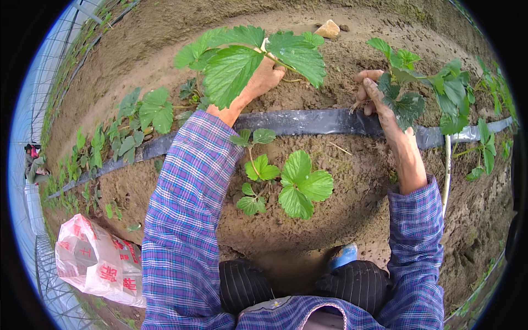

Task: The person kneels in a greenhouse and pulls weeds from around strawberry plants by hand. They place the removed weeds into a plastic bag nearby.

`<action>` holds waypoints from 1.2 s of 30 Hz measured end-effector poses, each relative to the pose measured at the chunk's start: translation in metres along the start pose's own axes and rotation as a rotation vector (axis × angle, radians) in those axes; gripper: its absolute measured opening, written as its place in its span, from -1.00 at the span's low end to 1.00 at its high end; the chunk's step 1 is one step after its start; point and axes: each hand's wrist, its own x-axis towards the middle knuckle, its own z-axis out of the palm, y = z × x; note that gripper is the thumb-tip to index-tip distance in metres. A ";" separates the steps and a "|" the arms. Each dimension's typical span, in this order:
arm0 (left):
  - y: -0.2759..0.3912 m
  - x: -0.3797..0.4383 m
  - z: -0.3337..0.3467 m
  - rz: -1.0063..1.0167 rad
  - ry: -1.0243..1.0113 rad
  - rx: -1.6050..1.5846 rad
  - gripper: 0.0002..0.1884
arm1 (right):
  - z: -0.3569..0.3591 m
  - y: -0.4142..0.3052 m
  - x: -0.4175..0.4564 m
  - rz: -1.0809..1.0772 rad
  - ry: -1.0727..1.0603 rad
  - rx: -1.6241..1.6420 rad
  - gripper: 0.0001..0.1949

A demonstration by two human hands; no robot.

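My left hand [266, 76] is beyond the black drip tape [305, 122], low over the soil, partly hidden by a large strawberry leaf [235, 72]; its fingers are curled, and what they grip is hidden. On the right, my right hand [369, 93] has thumb and fingers pinched together just above the tape, with a small root-like piece at the fingertips. Beside its thumb hang dark strawberry leaves [402, 105], whose link to the hand I cannot make out. Between my forearms, a small strawberry plant [305, 185] grows on the near side of the tape.
A pale stone [328, 29] lies on the far soil. More strawberry plants [154, 109] line the bed to both sides. A white plastic bag with red writing [97, 264] stands at lower left. A thin pale tube [447, 173] runs down at right. Another person [35, 165] crouches far left.
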 end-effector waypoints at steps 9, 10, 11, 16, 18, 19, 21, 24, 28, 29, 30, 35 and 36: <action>-0.007 0.017 -0.003 -0.165 -0.153 0.047 -0.61 | 0.062 0.001 0.055 -0.203 -0.213 -0.513 -0.70; -0.009 0.018 -0.005 -0.146 -0.153 0.022 -0.61 | 0.066 0.004 0.057 -0.250 -0.175 -0.512 -0.71; -0.010 0.019 -0.008 -0.127 -0.153 -0.004 -0.61 | 0.070 0.009 0.058 -0.296 -0.136 -0.512 -0.72; -0.001 0.027 -0.030 0.083 -0.189 0.101 -0.63 | 0.071 0.029 0.065 -0.460 0.027 -0.604 -0.73; -0.013 0.021 -0.016 0.163 -0.107 0.110 -0.68 | 0.071 0.022 0.061 -0.331 -0.021 -0.377 -0.75; -0.011 0.026 -0.007 -0.062 -0.217 -0.178 -0.64 | 0.069 0.019 0.061 -0.266 -0.046 -0.270 -0.76; -0.005 0.017 0.001 0.246 -0.177 0.131 -0.60 | 0.058 0.023 0.063 -0.175 -0.074 -0.150 -0.80; 0.001 0.012 -0.006 0.263 -0.192 0.315 -0.52 | 0.050 0.016 0.060 -0.061 -0.074 -0.173 -0.74; 0.013 0.010 -0.006 0.330 -0.150 0.452 -0.58 | 0.049 0.020 0.062 -0.068 -0.065 -0.149 -0.70; 0.017 0.009 -0.008 0.349 -0.159 0.462 -0.61 | 0.048 0.024 0.063 -0.101 -0.056 -0.170 -0.70; 0.019 0.006 -0.010 0.373 -0.114 0.487 -0.69 | 0.049 0.025 0.063 -0.133 -0.046 -0.195 -0.70; 0.023 0.006 -0.003 0.304 -0.174 0.482 -0.73 | 0.050 0.024 0.059 -0.140 -0.027 -0.176 -0.71; 0.027 0.006 -0.003 0.258 -0.206 0.478 -0.73 | 0.050 0.022 0.058 -0.132 -0.025 -0.179 -0.71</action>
